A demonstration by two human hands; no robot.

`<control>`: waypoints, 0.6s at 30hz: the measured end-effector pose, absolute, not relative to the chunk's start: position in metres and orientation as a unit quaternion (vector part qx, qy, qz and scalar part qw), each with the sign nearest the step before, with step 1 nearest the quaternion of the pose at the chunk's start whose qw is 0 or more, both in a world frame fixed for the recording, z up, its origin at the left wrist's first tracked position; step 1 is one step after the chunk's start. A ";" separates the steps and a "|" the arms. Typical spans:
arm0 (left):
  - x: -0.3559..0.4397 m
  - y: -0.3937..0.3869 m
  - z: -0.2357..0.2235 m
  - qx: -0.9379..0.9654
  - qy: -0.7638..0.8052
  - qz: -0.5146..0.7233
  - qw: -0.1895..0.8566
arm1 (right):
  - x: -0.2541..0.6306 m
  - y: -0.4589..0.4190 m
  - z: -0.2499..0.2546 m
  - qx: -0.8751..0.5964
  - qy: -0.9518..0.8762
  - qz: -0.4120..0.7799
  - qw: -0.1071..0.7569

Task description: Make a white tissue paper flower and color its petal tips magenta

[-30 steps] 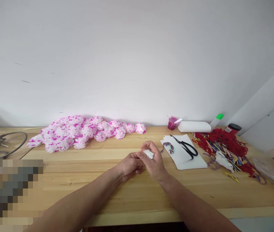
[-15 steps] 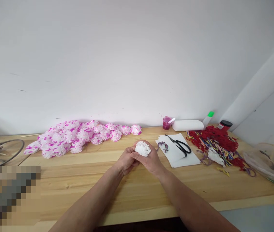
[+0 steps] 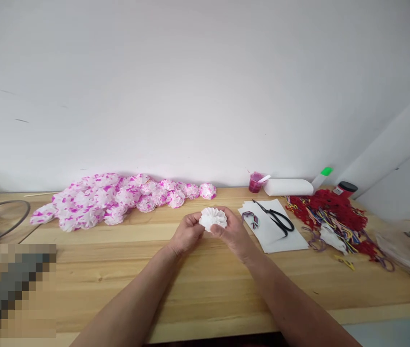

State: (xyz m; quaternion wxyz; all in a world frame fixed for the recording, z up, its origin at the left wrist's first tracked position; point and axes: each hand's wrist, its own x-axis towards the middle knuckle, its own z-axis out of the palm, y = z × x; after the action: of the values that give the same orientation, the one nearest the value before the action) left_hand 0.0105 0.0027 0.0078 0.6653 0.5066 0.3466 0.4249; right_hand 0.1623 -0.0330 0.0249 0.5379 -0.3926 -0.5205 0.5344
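A small white ruffled paper flower (image 3: 212, 218) is held above the wooden table between both hands. My left hand (image 3: 187, 234) grips its left side, fingers closed around the edge. On the right side, my right hand (image 3: 234, 234) has its thumb pressed on the front of the flower, with the fingers behind it. The underside of the flower is hidden. To the right lies a stack of white paper sheets (image 3: 270, 238) bearing black-handled scissors (image 3: 277, 218) and a loop of coloured thread (image 3: 251, 219).
A long heap of white and magenta paper flowers (image 3: 92, 202) lies along the wall at left. At right are a cup of magenta liquid (image 3: 255, 183), a white roll (image 3: 288, 187), a green-capped bottle (image 3: 323, 176), tangled red yarn (image 3: 335, 207) and a plastic bag (image 3: 403, 250). A grey cable (image 3: 27, 214) curls at far left.
The flower has been turned and spread, so its ruffled face looks wider. My hands have moved slightly apart around it. The camera view has shifted a little.
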 end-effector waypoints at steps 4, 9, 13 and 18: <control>0.009 0.004 0.012 0.538 0.324 0.426 0.651 | 0.166 -0.031 0.030 -0.418 -0.511 0.528 0.535; 0.010 0.004 0.011 0.559 0.296 0.402 0.662 | 0.167 -0.029 0.027 -0.411 -0.413 0.587 0.562; 0.008 0.005 0.008 0.559 0.301 0.390 0.667 | 0.167 -0.031 0.029 -0.412 -0.405 0.581 0.573; 0.007 0.004 0.011 0.584 0.301 0.357 0.664 | 0.168 -0.030 0.026 -0.452 -0.443 0.536 0.559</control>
State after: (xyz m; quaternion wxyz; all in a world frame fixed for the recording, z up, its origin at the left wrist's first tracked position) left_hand 0.0069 0.0044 0.0110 0.6638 0.5840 0.3014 0.3571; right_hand 0.1679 -0.0300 0.0263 0.5590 -0.4523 -0.4427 0.5357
